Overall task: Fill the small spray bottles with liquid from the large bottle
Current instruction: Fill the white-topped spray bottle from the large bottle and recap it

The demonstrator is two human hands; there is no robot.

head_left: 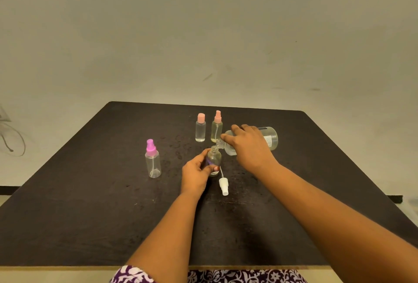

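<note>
Spray bottles dot our dark table (90,215): a magenta-topped bottle (153,161) stands left. Our left hand (195,174) curls round the uncapped small bottle (213,160) at centre, two pink-topped bottles (200,128) behind, a white sprayer (223,184) lying beside. Our right hand (248,147) grips the large bottle (270,139), tipped sideways, its mouth at the small bottle's neck.

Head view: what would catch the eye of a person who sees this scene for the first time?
First, the middle of the dark table: the right hand tips the large bottle almost flat, its mouth at the neck of the small open bottle that the left hand holds upright. A white spray head lies beside it, nearer the person. A purple-capped spray bottle stands apart at the left, and two pink-capped bottles behind.
</note>
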